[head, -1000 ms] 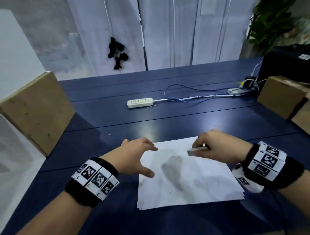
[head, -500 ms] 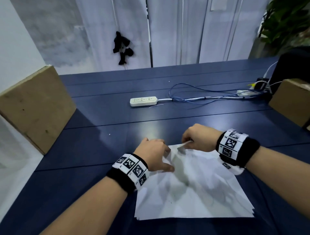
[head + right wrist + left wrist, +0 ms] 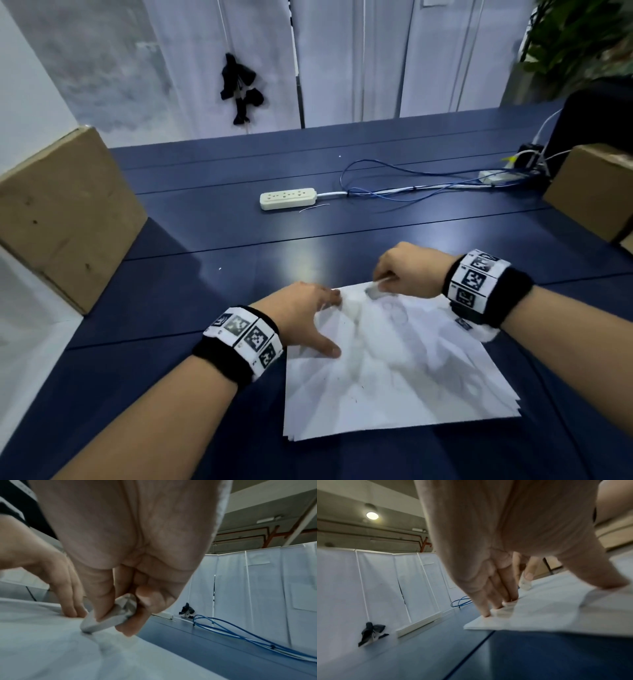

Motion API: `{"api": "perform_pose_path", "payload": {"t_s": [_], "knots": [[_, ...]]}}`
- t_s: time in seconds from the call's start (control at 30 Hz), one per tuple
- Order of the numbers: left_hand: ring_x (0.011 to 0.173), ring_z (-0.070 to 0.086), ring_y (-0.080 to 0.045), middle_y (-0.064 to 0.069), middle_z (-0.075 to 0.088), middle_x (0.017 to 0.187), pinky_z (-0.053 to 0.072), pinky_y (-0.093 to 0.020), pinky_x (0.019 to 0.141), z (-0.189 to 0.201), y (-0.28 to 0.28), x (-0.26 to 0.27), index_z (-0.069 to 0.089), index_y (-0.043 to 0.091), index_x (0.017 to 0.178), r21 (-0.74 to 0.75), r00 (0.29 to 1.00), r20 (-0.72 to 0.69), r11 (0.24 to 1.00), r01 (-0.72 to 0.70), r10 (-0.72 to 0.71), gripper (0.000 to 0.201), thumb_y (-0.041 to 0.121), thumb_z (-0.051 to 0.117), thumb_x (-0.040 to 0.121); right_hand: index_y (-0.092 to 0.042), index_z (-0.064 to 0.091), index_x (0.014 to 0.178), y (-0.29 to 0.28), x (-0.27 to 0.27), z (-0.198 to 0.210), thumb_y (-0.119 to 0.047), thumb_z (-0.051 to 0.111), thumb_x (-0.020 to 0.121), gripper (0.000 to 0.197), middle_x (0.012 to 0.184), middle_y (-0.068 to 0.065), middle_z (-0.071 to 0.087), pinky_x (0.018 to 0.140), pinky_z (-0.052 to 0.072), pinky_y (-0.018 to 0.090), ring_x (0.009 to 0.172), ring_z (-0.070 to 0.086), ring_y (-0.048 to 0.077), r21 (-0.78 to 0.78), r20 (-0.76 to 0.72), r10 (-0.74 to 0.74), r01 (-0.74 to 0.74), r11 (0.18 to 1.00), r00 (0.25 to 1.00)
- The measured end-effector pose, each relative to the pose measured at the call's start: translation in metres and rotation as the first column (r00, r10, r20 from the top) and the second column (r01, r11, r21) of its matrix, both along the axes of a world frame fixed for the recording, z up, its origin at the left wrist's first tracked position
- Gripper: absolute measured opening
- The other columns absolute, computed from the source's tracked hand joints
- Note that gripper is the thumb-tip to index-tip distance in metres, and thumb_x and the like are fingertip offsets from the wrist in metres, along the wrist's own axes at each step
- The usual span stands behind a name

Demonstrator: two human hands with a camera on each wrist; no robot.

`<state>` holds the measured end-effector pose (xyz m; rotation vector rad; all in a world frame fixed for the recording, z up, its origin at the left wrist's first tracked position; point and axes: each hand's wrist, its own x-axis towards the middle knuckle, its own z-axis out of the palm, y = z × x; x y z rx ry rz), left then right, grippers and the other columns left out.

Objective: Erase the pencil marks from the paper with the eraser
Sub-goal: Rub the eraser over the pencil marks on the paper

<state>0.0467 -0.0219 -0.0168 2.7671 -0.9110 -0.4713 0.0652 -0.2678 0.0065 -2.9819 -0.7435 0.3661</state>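
A stack of creased white paper [image 3: 394, 370] with faint grey pencil marks lies on the dark blue table [image 3: 239, 240]. My left hand [image 3: 308, 318] presses the paper's far left corner flat, its straight fingers [image 3: 496, 601] and spread thumb on the sheet [image 3: 547, 608]. My right hand [image 3: 400, 274] pinches a worn grey-white eraser [image 3: 109, 616] between thumb and fingers. The eraser's tip touches the paper [image 3: 51, 642] near its far edge, close to the left hand's fingertips [image 3: 72, 609]. In the head view the eraser [image 3: 375, 291] shows as a blurred pale block.
A white power strip [image 3: 287, 198] and blue cables [image 3: 394, 192] lie beyond the paper. Cardboard boxes stand at the left [image 3: 65, 212] and right [image 3: 592, 192] table edges. White partition panels [image 3: 342, 61] close the back, and a plant stands at the far right.
My left hand came down onto the paper's far left corner and now presses it. My right hand brought the eraser to the paper's far edge, where it rubs. The head view shifted closer.
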Motion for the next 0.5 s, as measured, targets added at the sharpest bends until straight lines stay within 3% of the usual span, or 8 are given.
{"api": "perform_pose_path", "payload": {"t_s": [0.07,0.13,0.23,0.37,0.5], "knots": [[0.133,0.044,-0.009,0.014,0.038,0.153,0.033,-0.018,0.108,-0.004,0.008,0.002,0.049,0.024,0.146,-0.020,0.999,-0.029,1.000,0.012,-0.013,0.097,0.056,0.087,0.064,-0.021,0.074,0.101,-0.002,-0.008,-0.002,-0.050,0.058,0.089,0.036,0.097,-0.003,0.071,0.081,0.053,0.035,0.087,0.061,0.015,0.054,-0.018,0.079,-0.078,0.996,0.997],[0.136,0.039,-0.008,0.012,0.031,0.154,0.032,-0.022,0.112,-0.008,0.011,0.003,0.046,0.023,0.149,-0.033,0.999,-0.049,0.999,-0.006,0.005,0.102,0.057,0.088,0.063,-0.021,0.074,0.102,-0.003,-0.019,-0.003,-0.039,0.064,0.092,0.023,0.093,-0.007,0.067,0.079,0.049,0.029,0.079,0.052,0.006,0.091,-0.091,0.204,-0.196,0.976,0.975],[0.132,0.041,-0.010,0.010,0.031,0.147,0.036,-0.025,0.110,-0.009,0.010,0.004,0.049,0.024,0.146,-0.024,0.998,-0.062,1.000,-0.005,0.004,0.098,0.057,0.087,0.063,-0.023,0.074,0.100,-0.004,-0.013,-0.006,-0.043,0.062,0.089,0.026,0.089,-0.008,0.069,0.078,0.050,0.030,0.080,0.059,0.012,0.064,-0.083,0.168,-0.163,0.985,0.982],[0.131,0.042,-0.008,0.011,0.036,0.146,0.033,-0.016,0.104,-0.006,0.010,0.005,0.048,0.021,0.147,-0.023,0.999,-0.044,1.000,0.013,-0.014,0.100,0.058,0.087,0.063,-0.024,0.075,0.097,-0.007,0.013,-0.005,-0.051,0.057,0.092,0.032,0.091,-0.004,0.072,0.072,0.051,0.031,0.087,0.064,0.021,0.006,0.032,-0.014,0.014,1.000,0.999],[0.132,0.042,-0.008,0.010,0.037,0.148,0.034,-0.018,0.107,-0.008,0.011,0.007,0.049,0.022,0.147,-0.043,0.999,-0.042,0.999,0.018,-0.019,0.099,0.056,0.088,0.062,-0.021,0.072,0.101,-0.007,-0.019,-0.007,-0.041,0.053,0.092,0.030,0.100,-0.001,0.069,0.077,0.049,0.034,0.092,0.062,0.022,0.017,0.031,0.197,-0.198,0.980,0.980]]}}
